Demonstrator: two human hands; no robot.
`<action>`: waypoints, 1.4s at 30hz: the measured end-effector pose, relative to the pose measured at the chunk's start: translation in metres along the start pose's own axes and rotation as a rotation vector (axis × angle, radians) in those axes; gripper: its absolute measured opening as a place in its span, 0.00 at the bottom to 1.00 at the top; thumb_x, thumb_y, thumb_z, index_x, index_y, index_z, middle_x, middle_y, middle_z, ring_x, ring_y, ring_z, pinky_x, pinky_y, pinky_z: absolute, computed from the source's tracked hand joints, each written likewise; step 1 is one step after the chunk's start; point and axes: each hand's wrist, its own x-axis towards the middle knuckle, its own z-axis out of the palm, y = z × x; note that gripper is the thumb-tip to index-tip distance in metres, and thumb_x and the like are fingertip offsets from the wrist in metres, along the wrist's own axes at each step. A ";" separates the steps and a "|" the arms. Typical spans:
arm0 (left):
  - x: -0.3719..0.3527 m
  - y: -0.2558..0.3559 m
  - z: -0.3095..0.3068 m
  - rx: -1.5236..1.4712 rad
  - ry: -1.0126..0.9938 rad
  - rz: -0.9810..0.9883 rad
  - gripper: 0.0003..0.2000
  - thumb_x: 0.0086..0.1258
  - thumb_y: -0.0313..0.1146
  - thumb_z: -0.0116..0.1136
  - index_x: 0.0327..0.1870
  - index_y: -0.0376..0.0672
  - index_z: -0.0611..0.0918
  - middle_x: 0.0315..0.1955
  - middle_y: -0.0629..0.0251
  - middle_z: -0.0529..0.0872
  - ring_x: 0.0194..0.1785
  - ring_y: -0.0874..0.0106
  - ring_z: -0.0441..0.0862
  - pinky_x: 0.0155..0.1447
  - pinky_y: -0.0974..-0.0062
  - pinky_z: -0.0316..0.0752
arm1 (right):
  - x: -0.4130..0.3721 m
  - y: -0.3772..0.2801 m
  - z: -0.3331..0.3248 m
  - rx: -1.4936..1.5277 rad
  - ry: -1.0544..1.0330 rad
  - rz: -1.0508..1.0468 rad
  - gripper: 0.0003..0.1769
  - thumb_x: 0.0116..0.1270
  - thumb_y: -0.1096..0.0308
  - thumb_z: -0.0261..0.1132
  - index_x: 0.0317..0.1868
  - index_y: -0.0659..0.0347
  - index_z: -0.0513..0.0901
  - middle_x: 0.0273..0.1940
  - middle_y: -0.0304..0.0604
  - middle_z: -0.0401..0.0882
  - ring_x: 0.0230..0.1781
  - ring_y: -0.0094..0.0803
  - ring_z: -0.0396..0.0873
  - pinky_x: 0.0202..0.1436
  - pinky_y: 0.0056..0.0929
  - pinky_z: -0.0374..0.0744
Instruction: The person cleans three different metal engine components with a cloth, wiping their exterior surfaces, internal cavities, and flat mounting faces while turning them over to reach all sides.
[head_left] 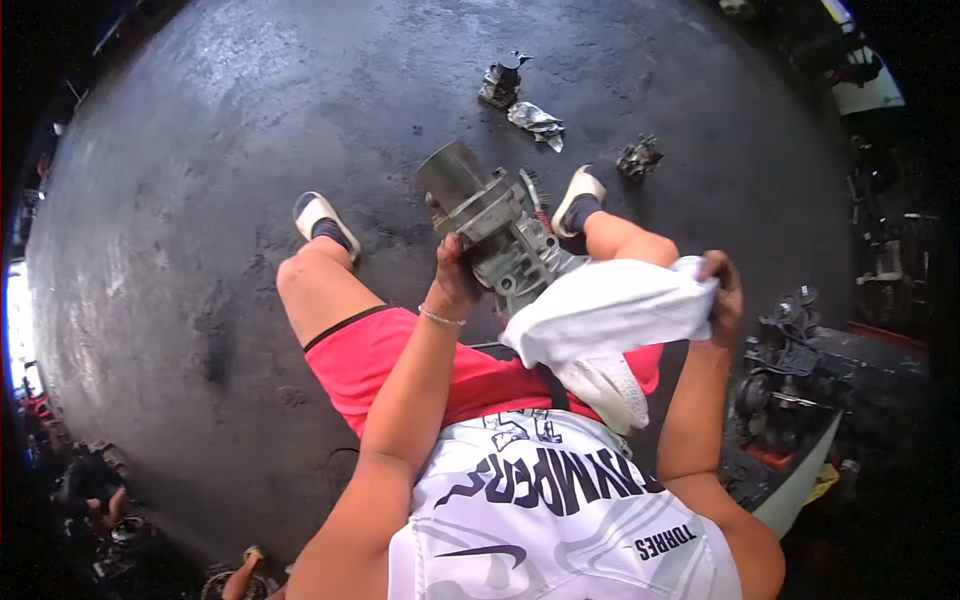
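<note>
White jersey (570, 500) is nearest. Left hand (455, 275) curls, partly closed, around a motor-like metal assembly (497, 217) above the floor (180, 200), between the knees (297, 270); right hand (728, 295) pinches a white cloth (610, 310). Slackened left-hand grip could drop the assembly; the cloth could snag on it.

a black-lettered white jersey (575, 540) tops red shorts (362, 362), dark socks (328, 229) and pale slides (314, 213).
</note>
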 end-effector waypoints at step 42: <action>-0.011 -0.024 0.045 0.571 -0.053 0.095 0.26 0.48 0.39 0.73 0.47 0.36 0.78 0.42 0.63 0.83 0.45 0.73 0.79 0.52 0.74 0.73 | 0.149 0.099 0.176 -2.206 -1.232 0.135 0.12 0.55 0.66 0.61 0.42 0.54 0.81 0.42 0.49 0.79 0.40 0.46 0.81 0.41 0.40 0.79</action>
